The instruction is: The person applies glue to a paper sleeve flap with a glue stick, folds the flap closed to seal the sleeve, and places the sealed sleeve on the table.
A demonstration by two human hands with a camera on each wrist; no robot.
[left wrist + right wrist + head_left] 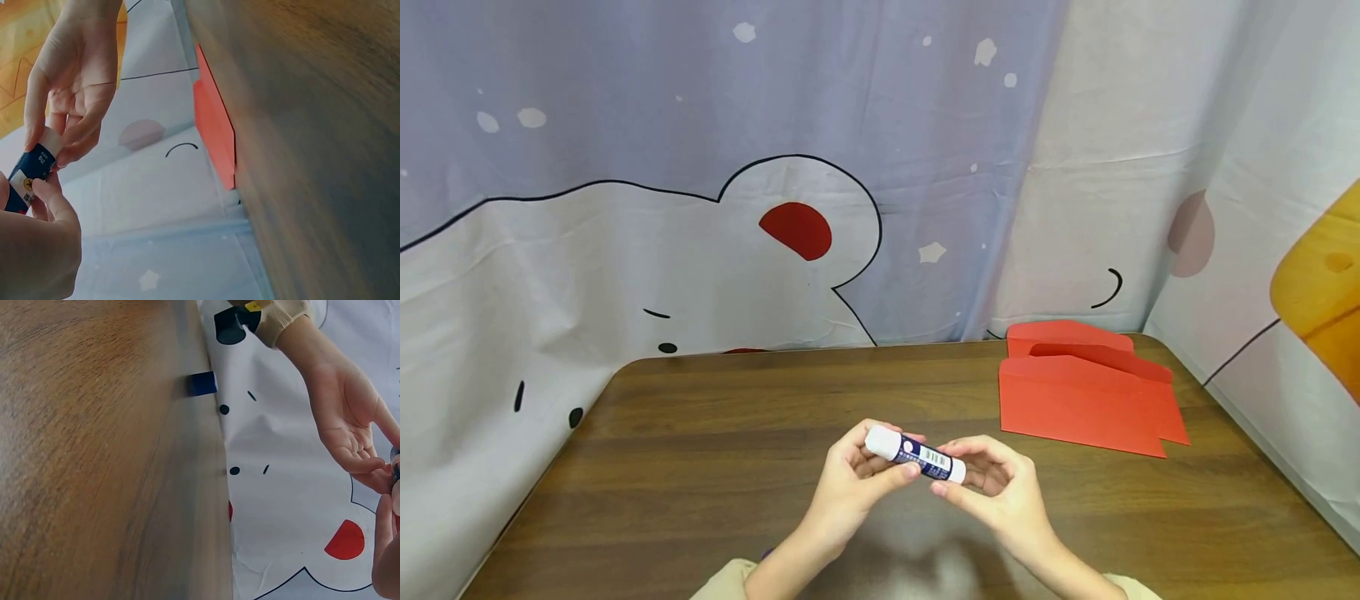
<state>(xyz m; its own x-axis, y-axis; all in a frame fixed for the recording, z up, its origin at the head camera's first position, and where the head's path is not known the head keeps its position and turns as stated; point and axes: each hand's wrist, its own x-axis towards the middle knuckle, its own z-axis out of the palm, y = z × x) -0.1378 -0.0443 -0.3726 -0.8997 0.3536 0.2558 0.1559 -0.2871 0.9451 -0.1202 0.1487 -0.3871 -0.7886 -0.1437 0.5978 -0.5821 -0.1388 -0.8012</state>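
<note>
A glue stick [925, 457] with a dark blue label is held above the table between both hands, tilted slightly, its wide white end to the left. My left hand [847, 479] grips the barrel, thumb along the near side. At the narrower white end, my right hand [1000, 487] pinches with thumb and fingers, seen also in the left wrist view, where the right hand [78, 75] comes from above. A small dark blue cap [204, 384] stands on the table beyond the left forearm's side in the right wrist view; the head view mostly hides it behind that forearm.
Red envelopes [1078, 400] lie overlapping at the back right of the wooden table [700, 450]. A printed curtain [625, 267] hangs close along the back and both sides of the table.
</note>
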